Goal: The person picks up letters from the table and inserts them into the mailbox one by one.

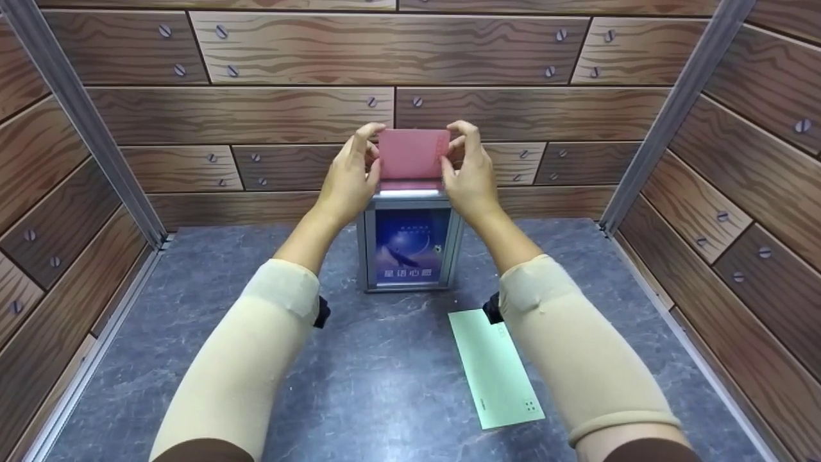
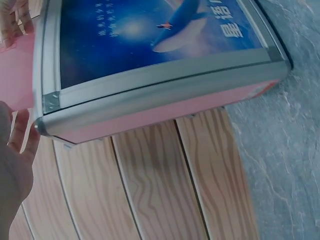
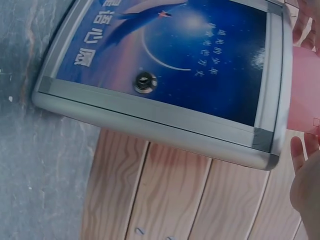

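A pink envelope (image 1: 414, 154) stands upright over the top of a silver-framed box (image 1: 371, 256). My left hand (image 1: 347, 176) pinches its left edge between thumb and fingers. At the opposite edge my right hand (image 1: 473, 179) holds it the same way. The box's blue front panel (image 1: 410, 247) carries a whale picture, white characters and a small round lock (image 3: 145, 81). In the left wrist view the envelope's lower edge meets the box's top edge; whether part of it is inside a slot cannot be told.
A pale green envelope (image 1: 497, 372) lies flat on the grey marbled floor (image 1: 346, 385), in front of the box and to its right, partly under my right forearm. Wood-patterned walls (image 1: 288, 115) with metal corner rails (image 1: 96, 122) enclose the space.
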`<action>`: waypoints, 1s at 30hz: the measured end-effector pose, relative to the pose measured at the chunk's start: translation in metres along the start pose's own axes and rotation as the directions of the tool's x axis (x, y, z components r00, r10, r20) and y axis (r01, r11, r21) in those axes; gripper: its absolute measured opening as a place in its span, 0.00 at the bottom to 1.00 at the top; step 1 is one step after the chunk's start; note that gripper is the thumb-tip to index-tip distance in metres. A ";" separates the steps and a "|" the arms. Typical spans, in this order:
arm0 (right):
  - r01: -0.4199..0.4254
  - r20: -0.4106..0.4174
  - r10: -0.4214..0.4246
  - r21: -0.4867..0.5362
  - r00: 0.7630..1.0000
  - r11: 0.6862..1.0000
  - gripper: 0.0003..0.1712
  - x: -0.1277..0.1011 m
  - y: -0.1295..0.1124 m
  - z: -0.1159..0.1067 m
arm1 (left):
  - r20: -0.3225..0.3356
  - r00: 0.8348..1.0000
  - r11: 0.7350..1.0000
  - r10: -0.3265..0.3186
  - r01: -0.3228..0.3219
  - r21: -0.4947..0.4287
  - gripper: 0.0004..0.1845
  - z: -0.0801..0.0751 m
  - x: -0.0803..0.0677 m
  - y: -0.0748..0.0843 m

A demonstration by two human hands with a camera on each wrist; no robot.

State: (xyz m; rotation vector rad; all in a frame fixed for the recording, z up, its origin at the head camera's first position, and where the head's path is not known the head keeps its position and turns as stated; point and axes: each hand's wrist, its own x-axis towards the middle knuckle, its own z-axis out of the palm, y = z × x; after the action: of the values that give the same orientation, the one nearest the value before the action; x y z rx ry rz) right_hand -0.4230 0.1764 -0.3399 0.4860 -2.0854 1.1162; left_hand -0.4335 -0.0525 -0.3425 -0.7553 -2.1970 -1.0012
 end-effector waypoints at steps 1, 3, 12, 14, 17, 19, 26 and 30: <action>-0.001 0.003 0.001 0.000 1.000 1.000 0.27 -0.001 0.002 0.001 | 0.011 1.000 1.000 -0.002 0.002 0.010 0.27 0.000 -0.001 -0.002; -0.003 0.004 0.003 0.000 1.000 1.000 0.27 -0.002 0.006 0.003 | 0.027 1.000 1.000 -0.008 0.008 0.023 0.26 0.002 -0.002 -0.004; -0.023 0.008 0.023 -0.034 1.000 0.999 0.26 -0.011 0.022 0.010 | 0.064 0.997 0.997 -0.031 0.027 0.068 0.22 0.011 -0.008 -0.011; -0.027 0.021 0.028 -0.039 0.999 0.999 0.25 -0.013 0.023 0.012 | 0.061 0.997 0.997 -0.037 0.033 0.076 0.20 0.013 -0.010 -0.012; -0.036 0.028 0.038 -0.055 0.999 0.998 0.25 -0.016 0.025 0.013 | 0.051 0.998 0.996 -0.041 0.037 0.082 0.18 0.015 -0.011 -0.014; -0.052 0.022 0.054 -0.053 0.998 0.997 0.25 -0.017 0.026 0.013 | 0.043 0.998 0.996 -0.042 0.039 0.081 0.18 0.016 -0.012 -0.015; -0.113 0.004 0.113 0.008 0.994 0.994 0.21 -0.017 0.028 0.016 | 0.019 0.996 0.994 -0.092 0.091 0.062 0.17 0.017 -0.012 -0.017; -0.143 0.012 0.143 -0.008 0.990 0.990 0.18 -0.015 0.028 0.017 | 0.019 0.989 0.989 -0.145 0.145 -0.006 0.18 0.017 -0.014 -0.019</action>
State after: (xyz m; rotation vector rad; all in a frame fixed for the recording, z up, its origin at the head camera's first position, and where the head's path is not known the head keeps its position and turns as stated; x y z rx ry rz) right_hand -0.4369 0.1774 -0.3731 0.3448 -2.1627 1.1898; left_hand -0.4426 -0.0531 -0.3701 -0.6171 -2.2920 -1.0781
